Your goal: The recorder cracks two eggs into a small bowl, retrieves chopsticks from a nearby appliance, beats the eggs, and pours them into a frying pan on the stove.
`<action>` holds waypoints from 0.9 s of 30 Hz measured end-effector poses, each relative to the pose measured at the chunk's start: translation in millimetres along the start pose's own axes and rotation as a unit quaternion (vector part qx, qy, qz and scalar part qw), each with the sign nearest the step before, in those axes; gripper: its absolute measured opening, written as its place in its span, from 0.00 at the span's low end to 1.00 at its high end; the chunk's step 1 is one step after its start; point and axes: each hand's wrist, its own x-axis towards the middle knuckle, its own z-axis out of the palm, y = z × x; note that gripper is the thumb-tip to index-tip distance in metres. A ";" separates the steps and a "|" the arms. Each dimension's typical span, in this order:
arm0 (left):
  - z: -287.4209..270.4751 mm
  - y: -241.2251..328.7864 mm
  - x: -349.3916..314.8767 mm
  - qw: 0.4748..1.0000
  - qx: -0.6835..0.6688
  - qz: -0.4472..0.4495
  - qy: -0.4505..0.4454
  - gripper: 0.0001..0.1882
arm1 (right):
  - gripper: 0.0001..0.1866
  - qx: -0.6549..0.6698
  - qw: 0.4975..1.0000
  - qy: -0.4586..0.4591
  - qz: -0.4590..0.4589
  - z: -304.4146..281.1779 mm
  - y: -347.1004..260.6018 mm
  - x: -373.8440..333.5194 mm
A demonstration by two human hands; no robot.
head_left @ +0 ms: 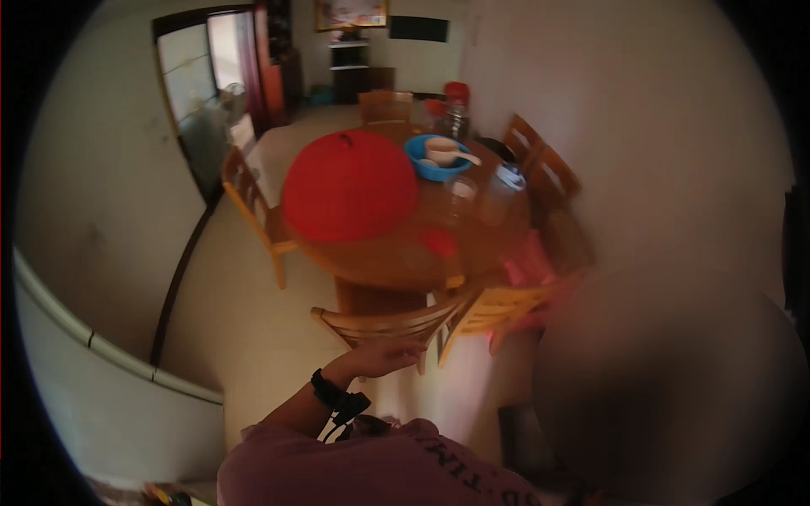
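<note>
My left hand point(384, 357) is in front of my body, its fingers stretched loosely to the right and nothing visible in them. It overlaps the backrest of a wooden chair point(371, 325); whether it touches the wood I cannot tell. Around that wrist sits a black band point(325, 390) with a small black device and a cable. Beyond the chair stands a round wooden table point(380, 263), bearing a large red dome food cover point(350, 190). My right hand does not show; a large blurred patch hides the lower right.
A blue basin point(436, 174) with a light ladle-like scoop point(447, 152) stands on the table, near clear containers point(499, 198). More wooden chairs surround it, one at the left point(253, 207). Pink cloth point(530, 260) hangs by the right side. A doorway point(190, 93) opens far left.
</note>
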 end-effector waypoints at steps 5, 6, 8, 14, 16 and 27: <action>16.8 7.7 -24.9 0.999 -0.008 -0.027 0.033 0.20 | 0.26 -0.106 0.992 0.070 0.021 43.9 -74.2 11.6; 21.4 11.0 -28.1 0.999 -0.006 -0.033 0.041 0.20 | 0.27 -0.112 0.991 0.069 0.020 46.7 -78.6 16.4; 29.0 20.8 -26.7 0.999 -0.050 0.002 0.018 0.21 | 0.28 -0.120 0.990 0.072 0.014 50.8 -84.0 25.6; 41.0 13.6 -32.8 1.000 -0.012 -0.003 0.014 0.22 | 0.33 -0.152 0.984 0.087 0.010 50.0 -84.0 33.2; 40.2 11.0 -32.7 1.000 -0.002 -0.011 0.003 0.22 | 0.35 -0.163 0.982 0.096 0.006 48.7 -84.9 32.2; 31.5 6.1 -3.1 0.998 -0.030 0.018 -0.057 0.20 | 0.39 -0.011 0.974 0.225 -0.009 8.8 37.2 -71.1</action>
